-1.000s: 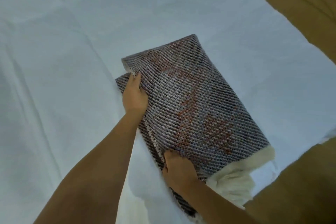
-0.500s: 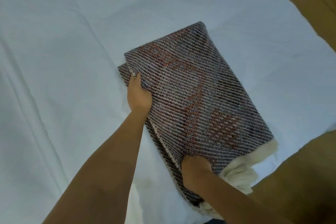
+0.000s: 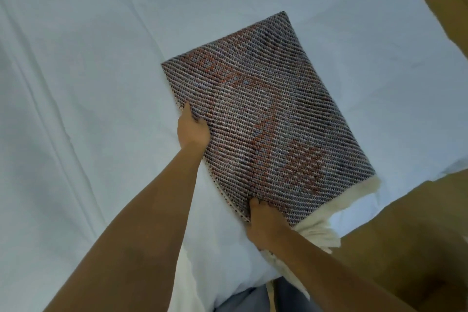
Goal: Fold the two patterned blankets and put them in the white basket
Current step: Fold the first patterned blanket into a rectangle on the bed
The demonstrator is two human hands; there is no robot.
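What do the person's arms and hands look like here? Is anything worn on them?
Both are bare. The left hand and right hand have no glove, and no watch or bracelet shows at either wrist. The left forearm and right forearm are uncovered up to the picture's edge, no sleeve in view. Most fingers are hidden, so rings cannot be judged.

No legible txt, labels, brands or nos. anywhere; blanket shows woven pattern only.

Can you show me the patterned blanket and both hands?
patterned blanket (image 3: 266,114), head view, middle of its folded top.
left hand (image 3: 193,130), head view, back of the hand.
right hand (image 3: 263,223), head view, back of the hand.
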